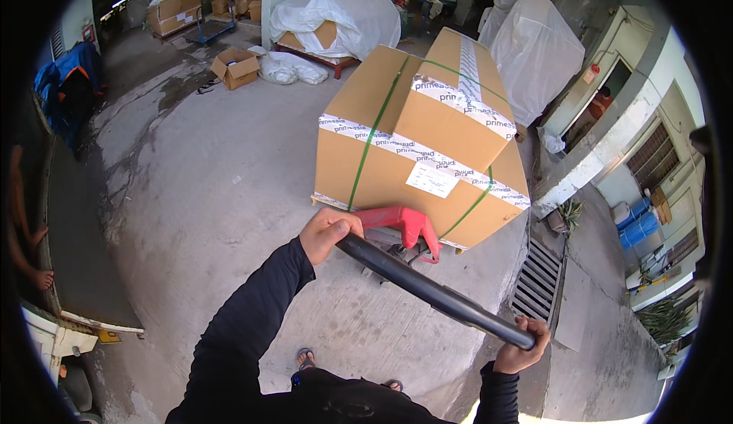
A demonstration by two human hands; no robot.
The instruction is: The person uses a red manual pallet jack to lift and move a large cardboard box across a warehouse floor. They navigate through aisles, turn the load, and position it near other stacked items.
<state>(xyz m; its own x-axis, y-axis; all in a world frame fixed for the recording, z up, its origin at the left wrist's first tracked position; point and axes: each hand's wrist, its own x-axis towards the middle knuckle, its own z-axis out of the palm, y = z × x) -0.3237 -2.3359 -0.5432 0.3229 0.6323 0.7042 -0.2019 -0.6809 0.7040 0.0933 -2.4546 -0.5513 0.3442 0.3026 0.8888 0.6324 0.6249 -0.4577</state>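
My left hand [328, 234] is closed around the upper left end of a long black handle bar [435, 294]. Around its lower right end wraps my right hand [525, 346], so the bar slants across in front of me. Just beyond it is the red body of a pallet jack [412, 224], up against a load of cardboard boxes. The lower large carton [351, 156] carries a taller carton [450, 130] on it or against it; I cannot tell which. Green straps and printed tape run around them, and a white label [431, 179] is on the front.
A drain grate [537, 281] lies right of the load, beside a white pillar [595, 145]. Plastic-wrapped goods [534, 50] stand behind. An open carton [235, 68] sits far left on the concrete floor. Another person's bare feet [40, 277] show at the truck-like bed [84, 241] on the left.
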